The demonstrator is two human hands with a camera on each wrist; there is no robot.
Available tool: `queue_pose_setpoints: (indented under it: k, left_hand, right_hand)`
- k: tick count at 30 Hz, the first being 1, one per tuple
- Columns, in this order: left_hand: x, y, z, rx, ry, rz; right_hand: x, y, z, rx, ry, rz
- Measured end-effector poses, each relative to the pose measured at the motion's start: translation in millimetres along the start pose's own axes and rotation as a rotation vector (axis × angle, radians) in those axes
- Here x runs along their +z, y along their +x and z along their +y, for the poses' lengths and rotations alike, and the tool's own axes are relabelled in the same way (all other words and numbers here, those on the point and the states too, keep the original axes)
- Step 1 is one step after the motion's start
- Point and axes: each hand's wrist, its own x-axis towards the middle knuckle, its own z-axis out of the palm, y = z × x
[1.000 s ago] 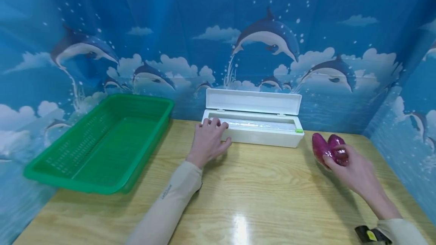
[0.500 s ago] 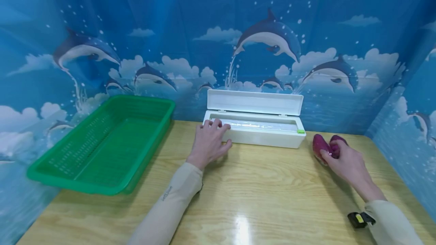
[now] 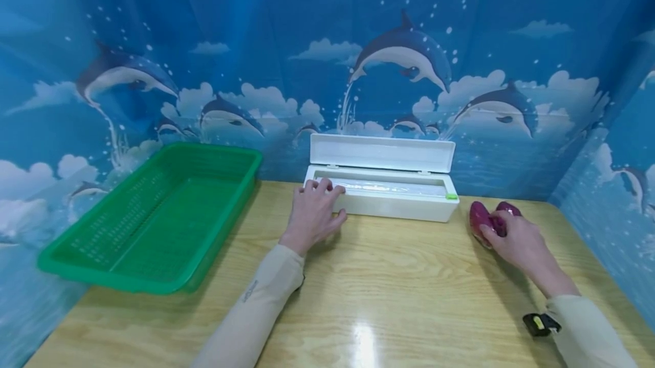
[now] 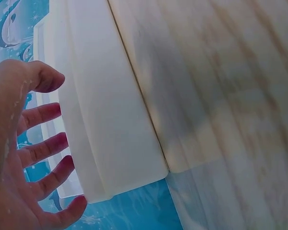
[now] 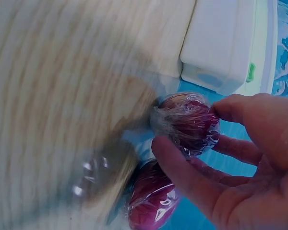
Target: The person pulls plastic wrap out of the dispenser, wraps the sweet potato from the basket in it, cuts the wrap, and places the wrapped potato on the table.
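Two purple-red, oval vegetables in cling film lie side by side at the right of the table in the head view; their exact kind is unclear. My right hand (image 3: pixel 522 243) grips the left vegetable (image 5: pixel 185 122) between thumb and fingers, partly covering the other wrapped vegetable (image 5: pixel 151 194). A long white cling-film dispenser box (image 3: pixel 399 207) stands at the back with its lid (image 3: pixel 381 152) raised. Inside lies a clear film roll (image 3: pixel 386 187); a green slider (image 3: pixel 451 197) sits at the right end. My left hand (image 3: pixel 313 215) rests loosely bent fingers on the box's left front edge.
A green perforated plastic basket (image 3: pixel 176 282) stands at the left. Behind the wooden table (image 3: pixel 389 277) hangs a blue dolphin-print backdrop (image 3: pixel 286 27), which also runs along both sides. The box's raised lid stands close to the backdrop.
My right hand has shifted slightly left and forward, covering more of the right-hand vegetable. My left hand stays at the box.
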Motion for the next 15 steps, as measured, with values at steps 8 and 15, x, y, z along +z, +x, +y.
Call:
queue_pose_setpoints:
  k: [8,15]
  left_hand:
    - [-0.5,-0.4,0.4,0.005,0.001,0.011]
    - [-0.8,-0.8,0.1,-0.001,0.006,0.001]
  right_hand:
    - [-3.7,-4.7,1.7,-0.019,-0.035,-0.009]
    - [-5.2,-9.6,-5.3,0.016,-0.069,0.035]
